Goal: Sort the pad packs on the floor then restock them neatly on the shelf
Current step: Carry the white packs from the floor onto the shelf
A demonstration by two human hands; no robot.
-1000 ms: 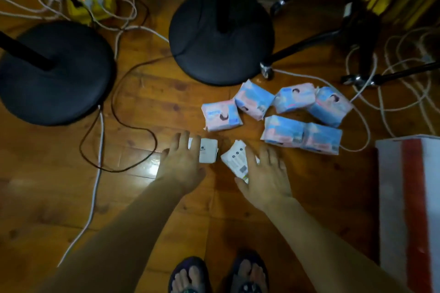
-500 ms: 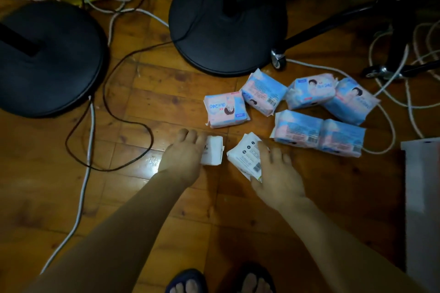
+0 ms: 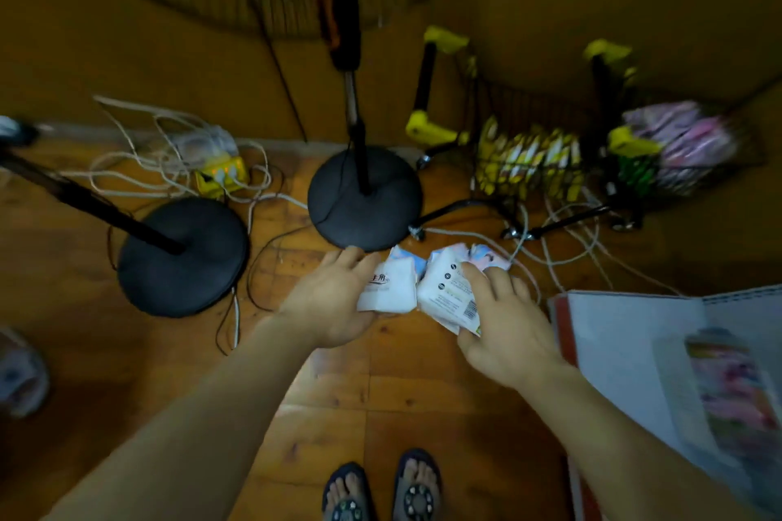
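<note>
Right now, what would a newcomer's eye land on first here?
Two white packs at centre frame: the left hand holds one pack, the right hand grips another. Behind them stand two black round stand bases on the wooden floor, amid tangled white cables.

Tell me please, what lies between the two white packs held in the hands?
Nothing. In the head view the left hand grips one white pack and the right hand the other white pack; their edges meet, with no gap visible.
</note>
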